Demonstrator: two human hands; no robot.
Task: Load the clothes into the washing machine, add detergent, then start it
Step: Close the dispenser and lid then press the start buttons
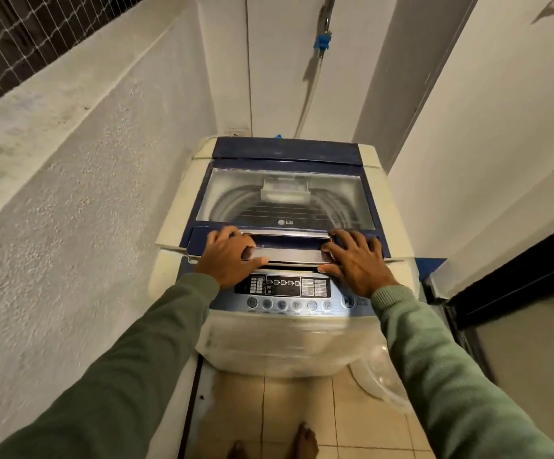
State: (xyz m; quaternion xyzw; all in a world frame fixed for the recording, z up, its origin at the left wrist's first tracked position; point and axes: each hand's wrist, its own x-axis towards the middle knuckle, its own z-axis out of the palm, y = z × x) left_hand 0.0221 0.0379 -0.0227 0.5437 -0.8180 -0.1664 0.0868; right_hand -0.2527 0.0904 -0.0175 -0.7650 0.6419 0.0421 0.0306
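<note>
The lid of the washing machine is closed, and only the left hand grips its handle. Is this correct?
Not quite. The head view shows both hands gripping the handle: the left hand and the right hand. The lid is indeed closed.

Panel [288, 287] before lid [235, 185], drum [288, 212] prob. beneath

Tiled floor [302, 409] — beige squares, dark grout lines. Washing machine [282, 342] stands directly on it. Crumpled clear plastic [381, 376] lies against the machine's right base. Two bare feet [305, 438] on the tiles — bottom edge.
</note>
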